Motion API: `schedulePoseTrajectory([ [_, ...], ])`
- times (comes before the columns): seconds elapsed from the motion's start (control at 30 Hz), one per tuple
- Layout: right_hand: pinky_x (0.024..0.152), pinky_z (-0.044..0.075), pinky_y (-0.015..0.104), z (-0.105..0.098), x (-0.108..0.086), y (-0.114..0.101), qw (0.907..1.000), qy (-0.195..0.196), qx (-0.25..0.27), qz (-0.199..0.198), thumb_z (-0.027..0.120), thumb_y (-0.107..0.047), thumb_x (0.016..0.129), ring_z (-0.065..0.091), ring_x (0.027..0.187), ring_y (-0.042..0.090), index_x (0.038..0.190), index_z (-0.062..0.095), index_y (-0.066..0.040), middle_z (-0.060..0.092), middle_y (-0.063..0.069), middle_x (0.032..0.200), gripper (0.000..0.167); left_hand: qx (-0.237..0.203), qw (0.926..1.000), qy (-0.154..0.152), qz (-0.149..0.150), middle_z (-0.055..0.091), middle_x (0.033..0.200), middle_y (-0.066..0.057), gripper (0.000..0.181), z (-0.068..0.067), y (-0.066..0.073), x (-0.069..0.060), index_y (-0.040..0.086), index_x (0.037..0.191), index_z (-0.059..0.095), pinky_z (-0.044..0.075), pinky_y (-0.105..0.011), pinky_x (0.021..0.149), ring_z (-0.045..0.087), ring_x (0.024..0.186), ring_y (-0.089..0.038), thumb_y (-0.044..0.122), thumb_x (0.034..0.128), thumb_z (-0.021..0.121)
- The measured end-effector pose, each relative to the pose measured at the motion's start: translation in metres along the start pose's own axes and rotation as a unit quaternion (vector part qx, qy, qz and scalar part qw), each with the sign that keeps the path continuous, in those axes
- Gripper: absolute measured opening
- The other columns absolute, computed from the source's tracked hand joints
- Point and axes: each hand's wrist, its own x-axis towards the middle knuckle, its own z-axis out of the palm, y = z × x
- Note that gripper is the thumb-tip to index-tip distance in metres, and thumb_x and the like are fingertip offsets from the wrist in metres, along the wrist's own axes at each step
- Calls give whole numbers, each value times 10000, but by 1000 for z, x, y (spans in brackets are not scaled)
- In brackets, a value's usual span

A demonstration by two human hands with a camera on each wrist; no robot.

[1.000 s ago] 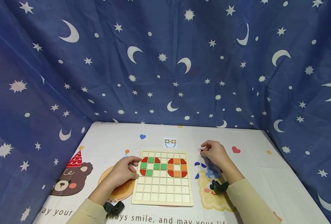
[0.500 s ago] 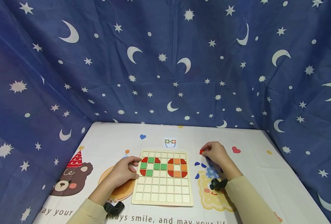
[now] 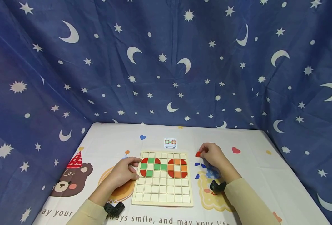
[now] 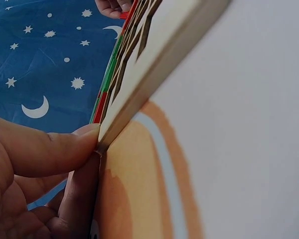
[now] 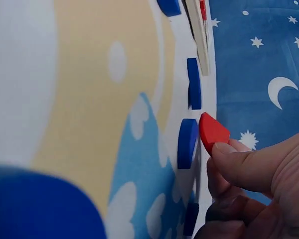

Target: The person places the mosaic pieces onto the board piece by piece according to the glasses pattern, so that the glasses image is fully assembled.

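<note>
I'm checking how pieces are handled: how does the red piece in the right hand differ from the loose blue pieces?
The red piece is pinched in the right hand; the blue pieces lie on the cloth. The red piece is tilted; the blue pieces lie flat. All are off the board.

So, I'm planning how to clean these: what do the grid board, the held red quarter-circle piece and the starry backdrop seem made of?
Grid board: probably matte wood; pale tan, unpainted-looking edge.
Red quarter-circle piece: painted wood or plastic, smooth; evenly coloured faces leave it open.
Starry backdrop: likely matte fabric, since it hangs in soft folds and wrinkles.
</note>
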Motion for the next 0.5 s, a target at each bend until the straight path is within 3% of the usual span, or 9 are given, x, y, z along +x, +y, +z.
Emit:
schedulePoseTrajectory([
  [0.27, 661, 512, 302, -5, -17, -15, 9992, -68, 276, -267, 722, -29, 977, 576, 771, 222, 965, 768, -96, 701, 72, 916, 82, 28, 10000, 22, -14, 650, 1087, -75, 644, 0, 0, 0, 55, 1366, 704, 521, -271, 731, 590, 836, -173, -75, 759, 877],
  [0.5, 626, 505, 276, 5, -36, -42, 9967, -311, 537, -532, 730, -7, 980, 559, 747, 206, 925, 774, -135, 715, 37, 902, 146, 78, 9999, 64, -53, 651, 1081, -64, 645, 1, -2, 1, 66, 1357, 710, 523, -272, 736, 598, 841, -173, -80, 752, 876],
])
